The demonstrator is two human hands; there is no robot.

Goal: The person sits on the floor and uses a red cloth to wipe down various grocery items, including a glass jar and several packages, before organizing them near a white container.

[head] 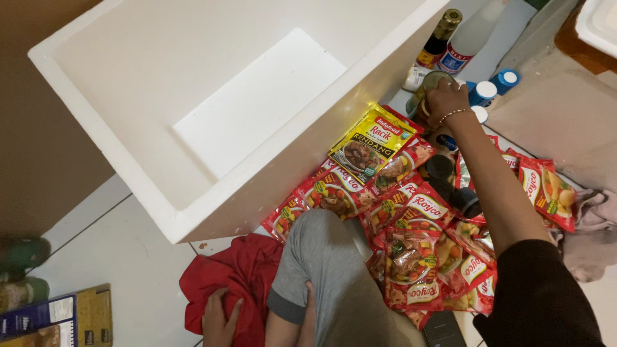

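On the white tiled floor (pixel 128 250), the right hand (pixel 445 96) is gripping a jar (pixel 429 87) from above; the left hand (pixel 222 318) is lying spread on red cloth (pixel 247 270) beneath it.

1. We see a white tiled floor (pixel 128 250).
2. On it rest a white foam box (pixel 212 96), a red cloth (pixel 241 276), scattered red seasoning sachets (pixel 418 257) and several bottles (pixel 472 32).
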